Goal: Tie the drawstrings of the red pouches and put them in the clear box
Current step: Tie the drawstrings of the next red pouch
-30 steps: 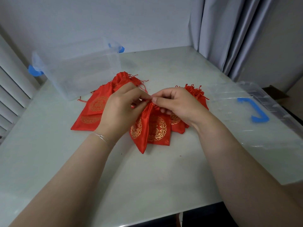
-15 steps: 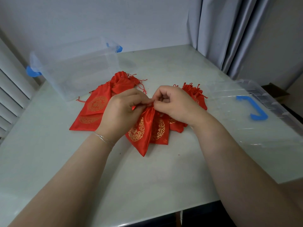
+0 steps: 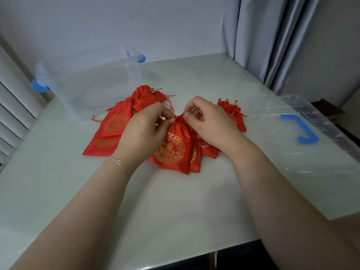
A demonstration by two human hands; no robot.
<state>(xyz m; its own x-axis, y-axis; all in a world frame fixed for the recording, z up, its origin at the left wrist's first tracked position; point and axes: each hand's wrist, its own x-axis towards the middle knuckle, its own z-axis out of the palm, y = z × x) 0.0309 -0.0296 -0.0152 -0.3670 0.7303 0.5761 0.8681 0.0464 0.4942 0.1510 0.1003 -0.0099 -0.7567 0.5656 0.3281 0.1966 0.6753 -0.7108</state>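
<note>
Both hands worked at the gathered neck of the front pouch (image 3: 172, 151): the left hand (image 3: 144, 133) and right hand (image 3: 211, 123) each pinched a drawstring there. A second earlier that mouth had been wider and the pouch tilted; now it was cinched into a tight ruffle, so by my judgement the knot was nearly made. Glossy red satin with gold medallions fanned out beneath. Behind lay the flat untied pouches (image 3: 115, 127) on the pale counter (image 3: 165, 211). Farther off stood the clear box (image 3: 91, 80), translucent, blue-latched, with no pouch in it.
</note>
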